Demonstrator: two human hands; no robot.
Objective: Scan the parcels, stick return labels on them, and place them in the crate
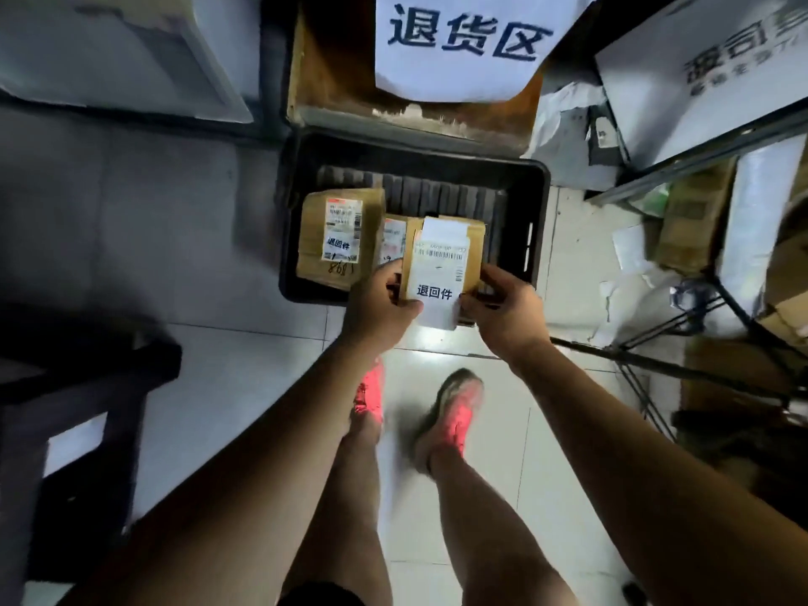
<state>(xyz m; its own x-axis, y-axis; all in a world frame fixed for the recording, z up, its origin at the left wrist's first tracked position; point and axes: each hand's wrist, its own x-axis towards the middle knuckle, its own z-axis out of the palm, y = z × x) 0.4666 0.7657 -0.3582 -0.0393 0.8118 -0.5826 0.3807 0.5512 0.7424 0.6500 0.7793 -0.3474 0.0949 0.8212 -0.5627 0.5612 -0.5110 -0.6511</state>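
Your left hand (379,304) and right hand (508,311) clamp the parcel (475,238) by its sides above the crate (537,203), at its near rim. The label (435,277) faces up, apparently so the parcel lowers in flat.

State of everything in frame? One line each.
crate: on the floor, open, parcels inside
held parcel: over the crate's near rim, return label on top
left grip: holds its left side
right grip: holds its right side
left parcel: lying in crate, labelled
middle parcel: in crate, mostly hidden
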